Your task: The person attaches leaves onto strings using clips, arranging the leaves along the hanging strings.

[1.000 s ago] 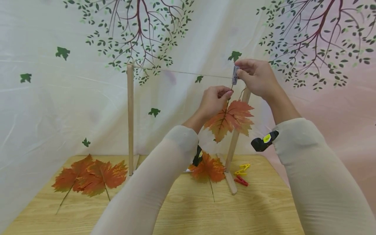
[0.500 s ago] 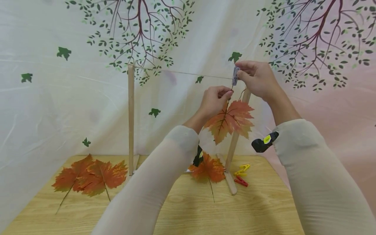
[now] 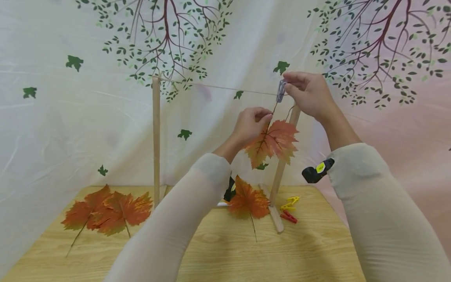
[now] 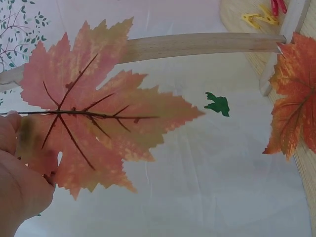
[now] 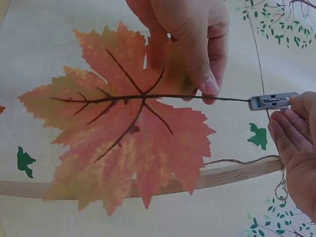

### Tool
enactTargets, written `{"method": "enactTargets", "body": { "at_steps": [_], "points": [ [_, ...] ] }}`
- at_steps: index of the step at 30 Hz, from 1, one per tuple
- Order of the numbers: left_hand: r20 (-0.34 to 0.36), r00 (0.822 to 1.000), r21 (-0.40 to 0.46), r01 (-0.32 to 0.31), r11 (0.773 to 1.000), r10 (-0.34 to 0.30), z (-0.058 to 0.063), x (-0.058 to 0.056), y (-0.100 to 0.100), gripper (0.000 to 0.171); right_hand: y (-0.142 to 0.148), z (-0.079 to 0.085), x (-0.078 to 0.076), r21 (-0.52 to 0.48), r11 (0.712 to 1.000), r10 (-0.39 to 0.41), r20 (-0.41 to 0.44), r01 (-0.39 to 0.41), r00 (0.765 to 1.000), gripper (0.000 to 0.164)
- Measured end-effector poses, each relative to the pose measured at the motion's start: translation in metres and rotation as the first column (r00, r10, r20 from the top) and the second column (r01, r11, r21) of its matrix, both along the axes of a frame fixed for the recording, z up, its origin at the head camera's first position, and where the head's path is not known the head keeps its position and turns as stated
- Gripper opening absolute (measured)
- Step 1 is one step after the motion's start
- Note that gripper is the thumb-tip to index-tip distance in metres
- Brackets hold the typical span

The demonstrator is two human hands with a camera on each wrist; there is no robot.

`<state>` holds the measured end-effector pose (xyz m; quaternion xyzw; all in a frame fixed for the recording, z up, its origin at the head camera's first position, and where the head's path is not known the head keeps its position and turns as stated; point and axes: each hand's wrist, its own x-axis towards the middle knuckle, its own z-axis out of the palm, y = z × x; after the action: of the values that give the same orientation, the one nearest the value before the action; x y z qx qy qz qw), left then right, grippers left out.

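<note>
Tree-printed fabric [image 3: 116, 133] hung behind the string [image 3: 225, 87] where the right grip [image 3: 310, 94] pinched a gray clothespin [image 3: 280, 91], the left grip [image 3: 249, 124] just below pinching an orange maple leaf [image 3: 276, 137] by its stem [image 5: 232, 98], best held straight for a firm bite.

Pale tree-print backdrop [image 3: 119, 125] behind wood-grain table [image 3: 243, 260].

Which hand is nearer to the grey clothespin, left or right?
Right. The right hand pinches the grey clothespin; the left hand is lower, on the leaf stem, apart from the clothespin.
</note>
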<state>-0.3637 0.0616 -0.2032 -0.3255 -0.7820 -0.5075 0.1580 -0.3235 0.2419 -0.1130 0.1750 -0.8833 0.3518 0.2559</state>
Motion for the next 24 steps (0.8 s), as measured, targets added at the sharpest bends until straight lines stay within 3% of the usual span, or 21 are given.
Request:
{"method": "enactTargets", "body": {
  "at_steps": [13,24],
  "points": [
    [-0.065,0.998,-0.024,0.001,1.0,-0.002,-0.018,0.0,-0.028,0.027,0.007,0.004,0.013,0.023,0.999,-0.035,-0.106,0.038,0.994,0.041],
    [-0.07,0.998,-0.067,0.0,0.998,-0.005,-0.053,0.004,-0.053,0.026,0.033,-0.015,0.026,0.002,0.993,-0.118,-0.178,0.12,0.977,0.038]
  ]
}}
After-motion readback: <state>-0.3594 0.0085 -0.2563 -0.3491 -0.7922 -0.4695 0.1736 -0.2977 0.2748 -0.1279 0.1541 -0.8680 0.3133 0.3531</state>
